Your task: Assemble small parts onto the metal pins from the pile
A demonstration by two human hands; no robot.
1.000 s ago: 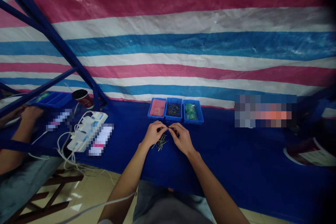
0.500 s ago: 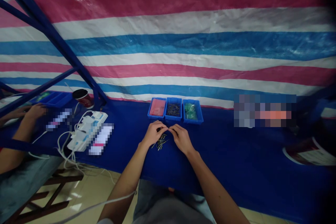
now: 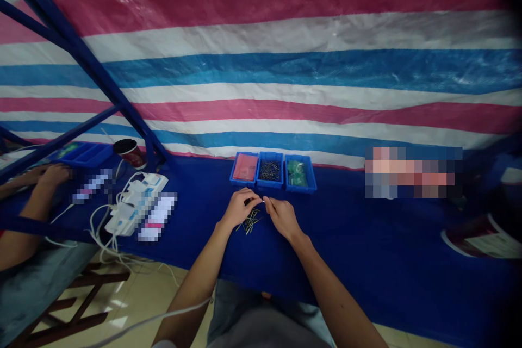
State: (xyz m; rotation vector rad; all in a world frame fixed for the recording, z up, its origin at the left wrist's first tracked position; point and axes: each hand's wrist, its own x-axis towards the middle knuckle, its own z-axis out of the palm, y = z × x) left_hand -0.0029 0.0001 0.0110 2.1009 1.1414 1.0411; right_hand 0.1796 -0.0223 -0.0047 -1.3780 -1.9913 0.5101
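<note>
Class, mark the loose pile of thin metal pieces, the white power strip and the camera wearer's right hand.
Pile of thin metal pieces [image 3: 250, 222], head view: middle of the pile.
White power strip [image 3: 138, 204], head view: its upper face.
Right hand [image 3: 283, 218], head view: back of the hand.

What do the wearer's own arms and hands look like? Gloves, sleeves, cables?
Left hand and right hand: bare, no gloves, no watch or rings discernible. Both forearms uncovered; a grey patch at the bottom edge may be the left sleeve. A pale cable crosses the left forearm in view.
</note>
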